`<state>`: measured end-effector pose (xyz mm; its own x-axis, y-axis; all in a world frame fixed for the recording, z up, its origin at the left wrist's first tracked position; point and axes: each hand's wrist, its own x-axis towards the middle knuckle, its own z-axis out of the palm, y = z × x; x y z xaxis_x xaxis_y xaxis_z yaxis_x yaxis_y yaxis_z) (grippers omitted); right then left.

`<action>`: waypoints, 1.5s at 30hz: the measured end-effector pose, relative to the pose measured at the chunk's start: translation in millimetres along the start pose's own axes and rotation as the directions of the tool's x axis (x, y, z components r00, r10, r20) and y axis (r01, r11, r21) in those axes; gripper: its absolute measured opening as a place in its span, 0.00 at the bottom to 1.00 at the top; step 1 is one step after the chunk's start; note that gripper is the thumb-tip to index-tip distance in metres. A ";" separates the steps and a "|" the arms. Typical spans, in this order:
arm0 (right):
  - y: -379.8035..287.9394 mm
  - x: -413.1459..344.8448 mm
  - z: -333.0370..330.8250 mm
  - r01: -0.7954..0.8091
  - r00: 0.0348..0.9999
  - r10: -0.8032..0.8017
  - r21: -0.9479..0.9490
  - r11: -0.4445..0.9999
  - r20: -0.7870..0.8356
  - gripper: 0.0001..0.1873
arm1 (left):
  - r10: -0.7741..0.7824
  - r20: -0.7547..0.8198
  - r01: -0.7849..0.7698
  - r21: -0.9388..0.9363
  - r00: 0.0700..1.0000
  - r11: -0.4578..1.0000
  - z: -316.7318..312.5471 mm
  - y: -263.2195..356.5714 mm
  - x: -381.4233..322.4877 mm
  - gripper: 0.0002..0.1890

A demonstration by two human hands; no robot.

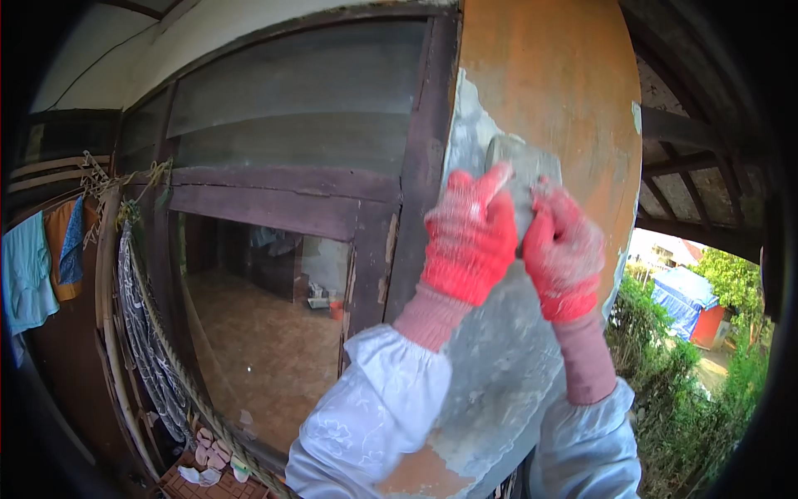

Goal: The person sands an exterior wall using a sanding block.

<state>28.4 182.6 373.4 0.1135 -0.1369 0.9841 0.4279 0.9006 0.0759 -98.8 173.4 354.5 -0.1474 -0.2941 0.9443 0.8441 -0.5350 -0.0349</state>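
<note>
Both of my hands wear red work gloves, dusted whitish, and are raised to the wall (561, 81). Between them they hold a flat grey rectangular piece (530, 156) against its surface; whether it is a sanding sheet or a thin board, I cannot tell. My left hand (471, 234) grips its left side, one finger laid along its face. My right hand (564, 249) pinches its right edge, and the fingers hide the lower part. Orange paint covers the upper wall. Around and below the piece lies a bare grey patch (499, 368) with ragged paint edges.
A dark wooden window frame (374, 268) with glass panes borders the wall on the left. Farther left are a rope (187, 374), bamboo poles (112, 324) and hanging clothes (28, 268). Green shrubs (667, 387) and a blue tarpaulin (679, 299) show outside at right.
</note>
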 end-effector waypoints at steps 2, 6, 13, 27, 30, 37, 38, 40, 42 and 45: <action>4.5 1.7 6.8 0.023 0.998 -0.020 0.046 0.999 -0.063 0.13 | -0.004 -0.020 0.002 -0.077 1.000 0.997 12.4 -11.9 10.3 0.11; -5.8 89.9 23.6 0.143 0.987 -0.153 -0.184 0.972 -0.040 0.12 | 0.262 -0.073 -0.175 0.572 0.962 0.801 33.3 -21.3 99.8 0.11; 3.9 3.6 3.2 0.064 0.998 -0.063 -0.020 0.998 0.016 0.12 | 0.001 -0.049 0.002 0.052 0.999 0.999 7.2 -7.6 5.4 0.13; -2.0 27.4 28.1 0.162 0.984 -0.161 -0.013 0.987 0.070 0.11 | 0.051 -0.049 -0.045 0.102 0.997 0.994 0.5 -33.5 29.3 0.08; -15.2 83.1 42.7 0.265 0.963 -0.267 -0.096 0.960 -0.017 0.11 | 0.167 -0.200 -0.131 0.182 0.965 0.975 10.6 -38.2 90.5 0.13; 14.6 -88.0 -56.9 0.084 0.980 -0.034 -0.252 0.964 0.195 0.13 | -0.154 0.136 0.191 -0.322 0.979 0.927 -13.3 30.1 -85.7 0.21; 16.0 -80.1 -59.9 0.092 0.982 -0.043 -0.266 0.959 0.187 0.13 | -0.147 0.091 0.171 -0.371 0.985 0.913 -2.1 38.4 -83.3 0.21; 22.1 -55.3 -55.3 0.115 0.993 -0.108 -0.209 0.971 0.047 0.15 | -0.128 0.050 0.138 -0.370 0.990 0.919 13.3 42.5 -58.9 0.21; 24.1 -15.6 -41.8 0.042 0.999 -0.040 -0.094 0.995 0.023 0.15 | -0.125 0.064 0.136 -0.223 0.990 0.965 24.3 38.6 -15.4 0.20; 37.0 -33.0 -42.7 -0.035 0.999 0.036 -0.022 0.999 0.036 0.14 | -0.133 0.056 0.141 -0.199 0.990 0.970 29.1 35.3 -42.9 0.22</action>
<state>78.7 202.9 336.8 0.0965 -0.0898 0.9913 0.4435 0.8955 0.0379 -47.7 190.2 322.4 -0.2292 -0.1757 0.9574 0.6952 -0.7180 0.0347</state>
